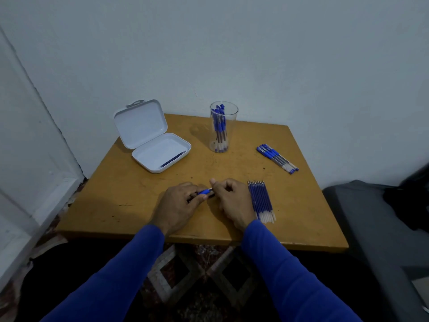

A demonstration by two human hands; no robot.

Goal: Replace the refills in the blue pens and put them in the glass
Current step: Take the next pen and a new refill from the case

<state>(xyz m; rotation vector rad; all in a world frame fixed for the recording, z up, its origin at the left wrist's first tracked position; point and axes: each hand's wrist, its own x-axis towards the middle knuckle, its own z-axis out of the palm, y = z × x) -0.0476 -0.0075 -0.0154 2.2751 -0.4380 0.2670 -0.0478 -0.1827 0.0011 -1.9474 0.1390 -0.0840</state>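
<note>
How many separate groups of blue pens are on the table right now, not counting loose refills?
3: a bunch standing in the clear glass, a row lying near the table's far right edge, and one pen held between both hands. Exact pen counts are unclear.

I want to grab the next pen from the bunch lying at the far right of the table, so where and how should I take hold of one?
Take the nearest pen in the bunch of pens at its clear mid-barrel, coming from above with the right hand. They lie flat, side by side and slanted on the table, so thumb and finger should probably straddle the barrel across its width; an outer pen has one side free.
</note>
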